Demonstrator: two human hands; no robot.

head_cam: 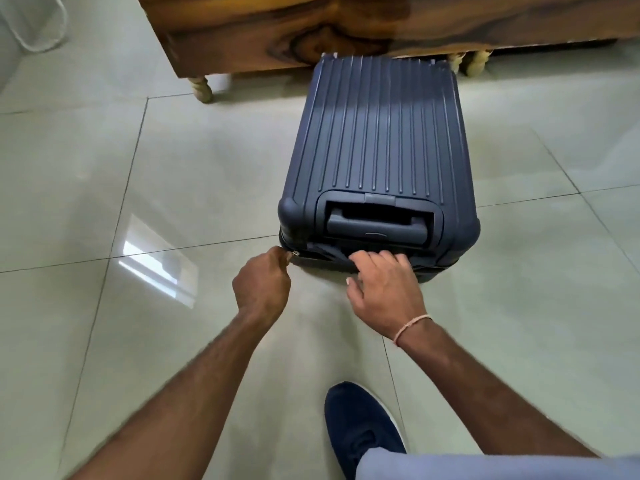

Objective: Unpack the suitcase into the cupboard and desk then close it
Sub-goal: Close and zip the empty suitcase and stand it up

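Left hand (262,285) is curling into a fist, thumb and forefinger pinching the small silver metal zipper pull (295,253) at the near-left corner of the suitcase. Right hand (383,287) is lying palm down with fingers spread and slightly bent, fingertips (363,258) pressing on the near edge of the case just below the recessed handle; it is gripping nothing. A thin pink thread band (412,328) is circling the right wrist.

The navy blue hard-shell ribbed suitcase (381,140) is lying flat on the floor, shell halves together, directly ahead of both hands. Its retracted dark blue telescopic handle (375,225) is sitting in a recess at the near end, just above the right hand. The zipper seam is running along the near side, low down, between the two hands.

The glossy pale green tiled floor (104,202) is carrying the case and reflecting a bright window patch to the left of the left hand. The far end of the suitcase is sitting just beside, perhaps slightly under, a dark-grained varnished wooden furniture piece (277,26) on turned cream legs (202,89). A navy blue shoe with white sole (360,427) is planted on the floor near the bottom edge, beside a pale blue trouser leg (485,467).
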